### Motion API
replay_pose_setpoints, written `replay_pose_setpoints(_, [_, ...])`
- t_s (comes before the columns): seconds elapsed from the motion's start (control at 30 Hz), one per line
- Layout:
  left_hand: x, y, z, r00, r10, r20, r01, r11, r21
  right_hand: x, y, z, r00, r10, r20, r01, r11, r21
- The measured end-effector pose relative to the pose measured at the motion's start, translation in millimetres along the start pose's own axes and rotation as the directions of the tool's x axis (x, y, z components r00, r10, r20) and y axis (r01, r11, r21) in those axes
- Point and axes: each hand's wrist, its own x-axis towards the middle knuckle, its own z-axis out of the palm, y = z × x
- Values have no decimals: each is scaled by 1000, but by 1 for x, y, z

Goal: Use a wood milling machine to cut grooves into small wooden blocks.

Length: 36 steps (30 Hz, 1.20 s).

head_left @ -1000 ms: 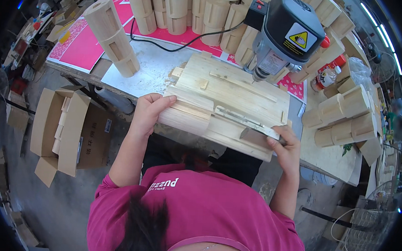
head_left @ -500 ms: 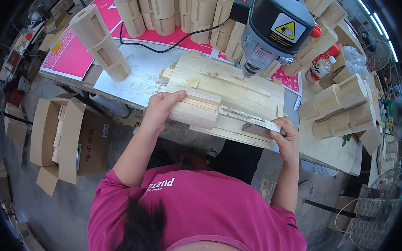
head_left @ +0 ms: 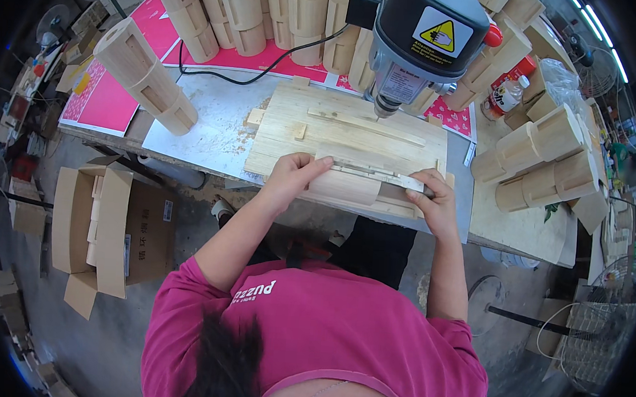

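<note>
My left hand (head_left: 295, 179) is closed around the left end of a pale wooden cylinder (head_left: 349, 188), its thumb on top. The cylinder lies on its side near the front edge of a flat wooden board (head_left: 277, 129) that has thin strips fixed to it. A long, narrow, notched strip (head_left: 367, 172) lies along the cylinder's upper side. My right hand (head_left: 436, 200) pinches that strip's right end, and a dark part shows beneath it. Behind the board stands a bench drill (head_left: 431, 42), its bit (head_left: 378, 115) above the board and apart from the cylinder.
Stacked wooden cylinders (head_left: 307, 16) line the back, with another stack (head_left: 147, 75) at the left and more (head_left: 550, 158) at the right. A black cable (head_left: 267, 72) crosses the tabletop. A bottle (head_left: 505, 98) stands at the back right. An open cardboard box (head_left: 152, 232) sits below left.
My left hand has slid the cylinder to the right, so the notched strip now lies along it instead of sticking out past its end. My right hand has shifted slightly left.
</note>
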Motion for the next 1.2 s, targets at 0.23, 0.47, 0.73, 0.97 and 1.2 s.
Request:
replay_pose_setpoints(0.23, [13,-22,-15,791,589,165,-582,640,502,7,0,-2,940,-338,-48,181,612,-770])
replay_pose_setpoints(0.47, [35,-35,-4,598,753,274,-585,176,792,28,0,-2,980,-73,-185,-86,684,-725])
replay_pose_setpoints(0.73, [74,-23,-14,644,731,226,-530,214,820,60,11,6,973,-112,-202,-53,742,-669])
replay_pose_setpoints(0.97, [78,-19,-26,674,663,326,-580,202,789,62,2,3,984,-76,-160,-35,801,-597])
replay_pose_setpoints(1.2, [77,-15,-27,659,668,347,-628,235,742,115,-89,-63,836,-401,-374,195,855,-480])
